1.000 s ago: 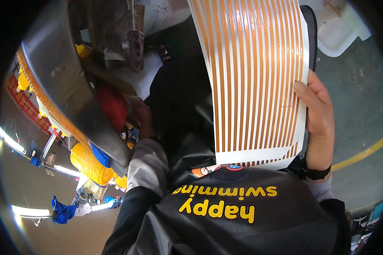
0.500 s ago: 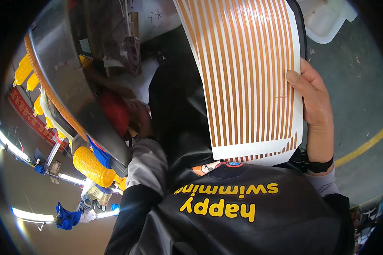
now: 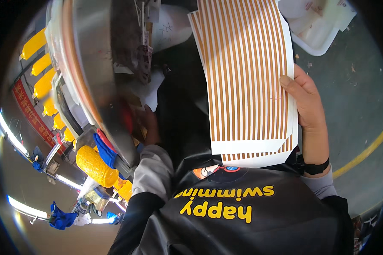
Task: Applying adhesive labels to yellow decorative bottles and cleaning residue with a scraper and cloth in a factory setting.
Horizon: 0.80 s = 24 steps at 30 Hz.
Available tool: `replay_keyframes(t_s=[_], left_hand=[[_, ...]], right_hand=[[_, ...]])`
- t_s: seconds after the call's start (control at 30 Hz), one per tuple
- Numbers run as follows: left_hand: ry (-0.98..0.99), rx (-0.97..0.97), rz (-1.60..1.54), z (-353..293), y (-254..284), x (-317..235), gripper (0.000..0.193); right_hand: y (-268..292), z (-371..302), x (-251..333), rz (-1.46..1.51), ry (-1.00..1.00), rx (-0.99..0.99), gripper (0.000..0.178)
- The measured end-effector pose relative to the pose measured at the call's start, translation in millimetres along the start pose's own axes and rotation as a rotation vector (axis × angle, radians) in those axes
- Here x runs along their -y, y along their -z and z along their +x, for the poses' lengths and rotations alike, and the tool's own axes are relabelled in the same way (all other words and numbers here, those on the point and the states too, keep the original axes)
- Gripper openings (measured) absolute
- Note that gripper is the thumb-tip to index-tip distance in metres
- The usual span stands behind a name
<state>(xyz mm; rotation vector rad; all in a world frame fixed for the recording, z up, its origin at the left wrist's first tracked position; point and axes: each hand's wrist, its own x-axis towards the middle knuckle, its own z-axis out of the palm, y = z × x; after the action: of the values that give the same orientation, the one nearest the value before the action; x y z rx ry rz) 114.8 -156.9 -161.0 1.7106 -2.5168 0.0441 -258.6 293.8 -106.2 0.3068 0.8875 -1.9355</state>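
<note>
My right hand grips a small stack of white sheets with brown stripes by their right edge. The thumb lies on top, and the fingers are behind. The sheets lie over the black apron, and their lower corners are fanned out of line. In shadow under the edge of a metal-rimmed surface is my left hand, close to a red thing that I cannot make out. Its fingers are mostly dark and blurred, so whether it holds anything does not show.
The shiny metal surface curves along my left side, with a blue cloth at its near end. Several yellow spools of thread stand beyond. At the far right a white plastic tub sits on the green floor.
The view has shifted, and the metal surface appears further right. The striped sheets have fanned apart more at the bottom. My right hand keeps its hold; my left hand stays in the shadow.
</note>
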Motion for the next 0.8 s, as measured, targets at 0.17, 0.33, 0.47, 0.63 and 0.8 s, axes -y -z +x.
replay_keyframes(t_s=[0.17, 0.33, 0.47, 0.63, 0.8], left_hand=[[-0.146, 0.225, 0.157, -40.5, 77.4, -172.9, 0.057], [-0.154, 0.666, -0.842, -96.7, 136.8, -263.7, 0.049], [-0.082, 1.21, -1.384, -127.1, 179.8, -329.6, 0.048], [-0.173, 1.074, -1.397, -148.8, 191.0, -345.9, 0.028], [-0.334, 0.929, -1.531, -159.2, 189.0, -335.5, 0.026]], right_hand=[[4.5, -5.7, -1.7, -0.008, 0.156, -0.036, 0.031], [-3.9, -21.7, 9.1, -0.048, 0.237, -0.026, 0.036], [-19.9, -33.0, 8.4, -0.097, 0.324, 0.028, 0.036], [-30.7, -47.0, 6.5, -0.055, 0.388, 0.136, 0.045], [-47.3, -62.8, 11.1, -0.131, 0.504, 0.134, 0.053]])
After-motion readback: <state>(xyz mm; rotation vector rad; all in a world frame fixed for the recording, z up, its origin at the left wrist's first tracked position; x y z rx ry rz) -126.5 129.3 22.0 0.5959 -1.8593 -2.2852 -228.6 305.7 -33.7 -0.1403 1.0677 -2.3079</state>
